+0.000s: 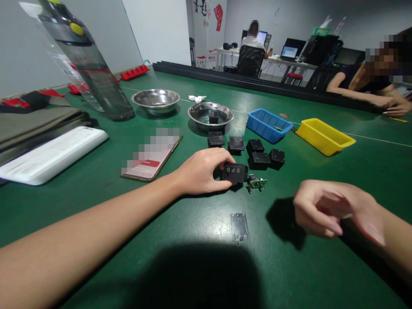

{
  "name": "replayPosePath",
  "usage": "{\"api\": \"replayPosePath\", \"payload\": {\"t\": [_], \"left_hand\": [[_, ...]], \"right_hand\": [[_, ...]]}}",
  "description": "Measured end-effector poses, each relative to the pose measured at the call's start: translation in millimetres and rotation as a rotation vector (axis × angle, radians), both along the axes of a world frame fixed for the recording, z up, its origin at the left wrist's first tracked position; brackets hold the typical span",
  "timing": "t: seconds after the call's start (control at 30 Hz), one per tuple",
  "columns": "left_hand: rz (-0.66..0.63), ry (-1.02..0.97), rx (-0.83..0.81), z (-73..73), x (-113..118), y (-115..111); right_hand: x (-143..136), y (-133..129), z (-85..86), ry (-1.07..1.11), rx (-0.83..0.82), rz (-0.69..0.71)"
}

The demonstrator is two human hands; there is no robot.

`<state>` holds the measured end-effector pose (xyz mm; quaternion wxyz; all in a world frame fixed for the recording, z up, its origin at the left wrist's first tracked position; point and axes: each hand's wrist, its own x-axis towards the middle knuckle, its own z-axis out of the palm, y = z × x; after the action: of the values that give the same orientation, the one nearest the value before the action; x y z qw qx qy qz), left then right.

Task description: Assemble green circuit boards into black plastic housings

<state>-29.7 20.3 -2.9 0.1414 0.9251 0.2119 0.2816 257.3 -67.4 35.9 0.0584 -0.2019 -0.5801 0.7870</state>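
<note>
My left hand (206,171) is closed on a black plastic box (236,172) with the letters SPD on its side, held at or just above the table. Close to the box's right end is a small green circuit board (257,183) with parts on it. Nearer to me lies a flat dark rectangular cover (239,226). My right hand (325,210) hangs over the table to the right, its fingers curled in and nothing visible in them; it is slightly blurred. Several more black boxes (259,159) sit just beyond my left hand.
Beyond the boxes stand two metal bowls (156,102), a blue tray (268,125) and a yellow tray (325,137). At left are a phone (154,159), a white power strip-like object (54,154) and a tall bottle (99,73). A black rail (244,82) borders the table; people sit beyond.
</note>
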Motion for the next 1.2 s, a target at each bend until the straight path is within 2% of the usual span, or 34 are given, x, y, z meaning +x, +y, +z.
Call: {"api": "replayPosePath", "payload": {"t": [0.1, 0.2, 0.33, 0.4, 0.47, 0.53, 0.63, 0.7, 0.8, 0.87, 1.0, 1.2], "left_hand": [[0.004, 0.004, -0.005, 0.4, 0.0, -0.4], [0.004, 0.002, -0.012, 0.5, 0.1, -0.6], [0.007, 0.000, -0.013, 0.4, 0.0, -0.3], [0.009, -0.003, -0.006, 0.3, -0.1, -0.2], [0.007, -0.005, -0.001, 0.1, -0.2, -0.2], [0.005, -0.003, -0.006, 0.1, -0.4, -0.2], [0.010, -0.001, -0.025, 0.2, -1.2, 0.2], [0.010, -0.008, -0.044, 0.4, -1.9, 0.5], [0.004, -0.016, -0.066, 0.9, -2.7, 0.4], [0.009, -0.018, -0.057, 1.2, -2.8, -0.1], [0.008, -0.006, -0.043, 0.5, -2.4, -0.8], [-0.042, -0.019, -0.119, -2.5, -1.6, 0.3]], "right_hand": [[-1.4, -0.8, 7.3, -0.221, -0.029, 0.139], [-4.8, -1.4, 13.1, -0.352, -0.032, 0.103], [-1.7, -0.9, 10.6, -0.323, -0.016, 0.075], [0.2, -0.1, 4.9, -0.257, 0.023, 0.013], [-1.5, 0.5, -2.6, -0.188, 0.100, -0.145], [-7.9, 0.2, -10.8, -0.147, 0.245, -0.395], [-21.7, -2.1, -23.0, -0.194, 0.628, -0.783], [-29.0, -4.0, -30.4, -0.293, 0.910, -0.915], [-34.0, -5.0, -39.2, -0.433, 1.217, -0.908], [-34.9, -4.5, -42.9, -0.488, 1.308, -0.845], [-36.3, -2.6, -46.0, -0.545, 1.339, -0.768], [-36.3, -1.8, -49.0, -0.570, 1.295, -0.786]]}}
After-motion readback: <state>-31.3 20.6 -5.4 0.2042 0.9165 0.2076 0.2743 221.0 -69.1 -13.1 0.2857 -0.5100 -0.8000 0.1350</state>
